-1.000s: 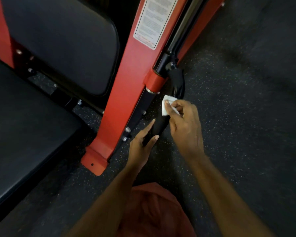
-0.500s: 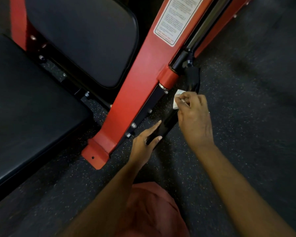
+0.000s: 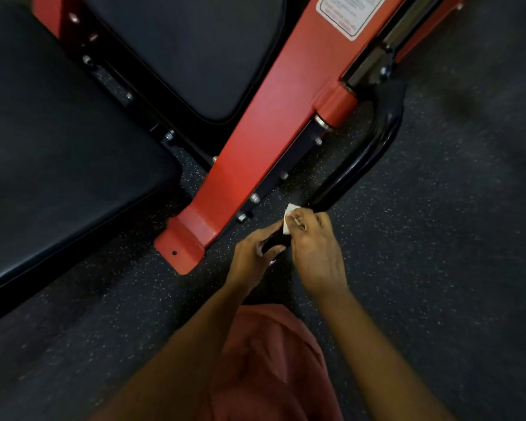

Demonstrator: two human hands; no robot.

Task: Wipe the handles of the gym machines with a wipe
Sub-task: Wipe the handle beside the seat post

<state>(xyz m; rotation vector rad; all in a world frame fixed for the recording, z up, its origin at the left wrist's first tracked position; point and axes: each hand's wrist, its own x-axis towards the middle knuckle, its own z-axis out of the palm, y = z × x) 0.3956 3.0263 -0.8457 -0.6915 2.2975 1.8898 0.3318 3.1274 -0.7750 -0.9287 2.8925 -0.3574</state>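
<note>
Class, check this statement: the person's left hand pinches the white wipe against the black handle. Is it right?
Not quite. The head view shows the right hand pinching the white wipe against the black handle; the left hand only grips the handle's near end.

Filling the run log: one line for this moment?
step: wiping | right hand: pinches wipe on handle | left hand: holds handle end

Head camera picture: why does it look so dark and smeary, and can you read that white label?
Head view: the light is dim, so the black seat pad and dark floor lose detail; the white label is motion-blurred, its text unreadable; a thin glare streak runs along the black handle; the wipe pinched in the right hand is the sharpest bright spot.
</note>
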